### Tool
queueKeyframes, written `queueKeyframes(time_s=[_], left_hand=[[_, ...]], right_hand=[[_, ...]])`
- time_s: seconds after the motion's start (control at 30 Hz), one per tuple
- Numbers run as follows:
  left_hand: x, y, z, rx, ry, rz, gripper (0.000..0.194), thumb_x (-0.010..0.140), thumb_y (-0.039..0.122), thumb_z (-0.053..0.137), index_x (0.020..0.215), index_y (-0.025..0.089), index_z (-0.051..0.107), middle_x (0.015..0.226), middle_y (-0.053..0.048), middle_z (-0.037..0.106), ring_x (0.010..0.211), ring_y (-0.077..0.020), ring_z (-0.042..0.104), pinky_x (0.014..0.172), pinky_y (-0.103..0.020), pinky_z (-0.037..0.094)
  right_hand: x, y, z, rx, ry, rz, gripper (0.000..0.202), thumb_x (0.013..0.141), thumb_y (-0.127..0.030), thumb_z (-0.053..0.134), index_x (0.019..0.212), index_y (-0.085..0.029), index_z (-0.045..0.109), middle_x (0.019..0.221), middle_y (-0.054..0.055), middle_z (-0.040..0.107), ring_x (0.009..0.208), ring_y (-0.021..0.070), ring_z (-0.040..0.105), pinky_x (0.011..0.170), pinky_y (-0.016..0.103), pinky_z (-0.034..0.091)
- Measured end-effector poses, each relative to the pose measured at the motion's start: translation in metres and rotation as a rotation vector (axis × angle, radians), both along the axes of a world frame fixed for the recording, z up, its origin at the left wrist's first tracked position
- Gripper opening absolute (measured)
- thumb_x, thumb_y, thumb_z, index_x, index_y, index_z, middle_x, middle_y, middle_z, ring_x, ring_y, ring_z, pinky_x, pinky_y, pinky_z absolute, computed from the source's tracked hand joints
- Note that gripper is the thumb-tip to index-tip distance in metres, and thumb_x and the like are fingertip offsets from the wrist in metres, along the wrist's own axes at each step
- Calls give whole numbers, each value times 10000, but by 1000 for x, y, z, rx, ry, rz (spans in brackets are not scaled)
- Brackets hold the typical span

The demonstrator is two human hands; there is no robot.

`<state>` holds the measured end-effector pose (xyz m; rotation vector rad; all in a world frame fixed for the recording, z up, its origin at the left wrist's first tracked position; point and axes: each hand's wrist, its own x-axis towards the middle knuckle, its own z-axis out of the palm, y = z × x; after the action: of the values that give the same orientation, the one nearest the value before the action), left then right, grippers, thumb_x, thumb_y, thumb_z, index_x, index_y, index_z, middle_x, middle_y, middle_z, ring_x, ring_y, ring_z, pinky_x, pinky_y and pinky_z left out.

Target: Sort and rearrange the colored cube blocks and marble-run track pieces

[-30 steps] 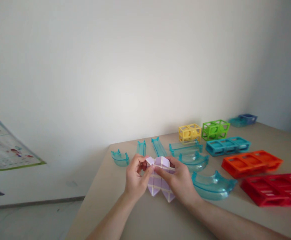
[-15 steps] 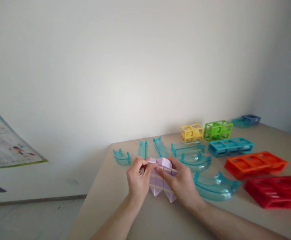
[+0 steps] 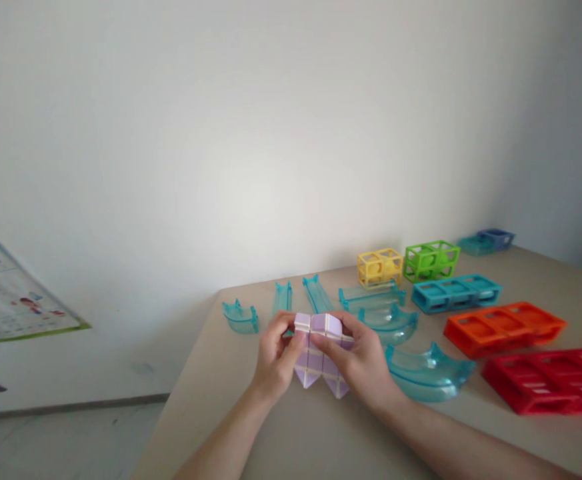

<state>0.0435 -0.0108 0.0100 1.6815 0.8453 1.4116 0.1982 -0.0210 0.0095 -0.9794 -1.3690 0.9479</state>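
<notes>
Between both hands, above the table, is a lilac-and-white snake puzzle made of wedge blocks, folded into a flat shape with two points at its lower edge. My left hand pinches its upper left block, thumb in front and fingers behind. Around the upper right part, my right hand is closed, its thumb lying across the front. The fingertips behind the puzzle are hidden. Just right of my right hand lies a clear blue curved track piece.
More clear blue track pieces lie behind the hands on the beige table. To the right stand yellow, green, turquoise, orange and red frame blocks. A poster hangs on the left wall.
The upper left block of the snake puzzle has turned and shows more of its face, level with its neighbour. My left thumb has moved down a little. The view has shifted slightly.
</notes>
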Motion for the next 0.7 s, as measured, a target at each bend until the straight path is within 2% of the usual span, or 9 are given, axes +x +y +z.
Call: queueKeyframes(time_s=[0.1,0.2,0.37,0.7], left_hand=[[0,1,-1,-77,-4,-50,240,850,325,588,1012,149,612,865,-46,606,763,-160,564,650,-225,436],[-1,2,0,-105,-52,28,251,852,334,586,1007,138,610,840,-48,630,731,-154,564,648,-228,439],[-1,5,1,-181,-83,97,261,815,343,635,972,134,642,781,-34,643,666,-138,553,591,-213,418],[-5,12,-2,-285,-120,73,213,793,338,641,780,125,651,639,17,552,557,-87,439,502,-190,315]], right_hand=[[0,0,-1,41,27,34,273,807,-362,647,995,-173,585,841,31,657,771,186,598,670,264,471],[-2,1,-3,60,109,53,327,816,-336,638,1080,-194,507,952,43,654,852,192,613,742,281,485],[-5,2,-6,-82,130,79,365,834,-401,599,1106,-191,474,874,37,666,716,180,609,604,263,486],[-6,6,-9,-158,114,14,409,794,-461,612,1059,-154,556,835,37,630,722,183,562,606,264,453]])
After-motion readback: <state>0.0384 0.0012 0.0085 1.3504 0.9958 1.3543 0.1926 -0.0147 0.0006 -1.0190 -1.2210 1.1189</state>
